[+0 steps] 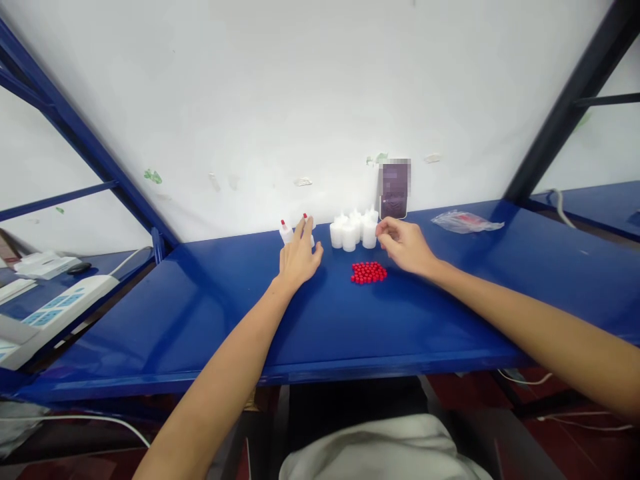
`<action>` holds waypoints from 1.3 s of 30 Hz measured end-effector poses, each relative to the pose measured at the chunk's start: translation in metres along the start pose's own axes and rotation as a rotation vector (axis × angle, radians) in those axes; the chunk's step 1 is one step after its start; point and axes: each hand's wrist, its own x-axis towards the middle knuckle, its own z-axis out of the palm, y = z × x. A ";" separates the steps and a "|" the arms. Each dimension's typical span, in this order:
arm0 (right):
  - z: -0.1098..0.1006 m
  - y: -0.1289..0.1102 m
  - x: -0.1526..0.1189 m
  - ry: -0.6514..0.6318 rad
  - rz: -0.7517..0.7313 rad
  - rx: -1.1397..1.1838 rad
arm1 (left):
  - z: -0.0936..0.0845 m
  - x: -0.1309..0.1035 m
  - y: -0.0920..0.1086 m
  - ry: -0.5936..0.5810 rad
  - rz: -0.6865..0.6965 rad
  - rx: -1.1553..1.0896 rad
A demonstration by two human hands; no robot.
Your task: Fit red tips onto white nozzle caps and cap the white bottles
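My left hand [299, 259] is open, its fingers stretched out and the thumb apart. It reaches over white squeeze bottles with red tips, partly covering one; another red-tipped bottle [286, 233] stands just left of it. My right hand [404, 245] has its fingers curled into a pinch. Its fingertips are right beside the nearest of several white bottles without red tips [349, 237]; whether they touch it, or hold something small, I cannot make out. In front of these bottles lies a flat cluster of small red caps [369, 273].
A phone [395, 190] leans on the white wall behind the bottles. To the right, a clear plastic bag [466, 222] with something red lies on the blue table [210, 307]. A white power strip [60, 313] is at the far left, and metal posts frame both sides.
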 end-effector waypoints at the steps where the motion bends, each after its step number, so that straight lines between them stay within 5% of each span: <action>1: 0.000 0.000 0.000 -0.010 -0.006 -0.003 | 0.000 -0.001 0.003 -0.059 -0.008 0.070; 10: 0.001 -0.001 0.000 -0.058 -0.047 -0.074 | 0.004 -0.004 0.013 -0.269 -0.071 0.291; 29: 0.002 0.004 -0.001 -0.126 -0.074 -0.086 | 0.009 0.001 0.004 -0.293 -0.149 0.221; 39: 0.002 -0.001 -0.002 -0.137 -0.085 -0.111 | -0.006 -0.011 0.019 -0.329 -0.117 0.322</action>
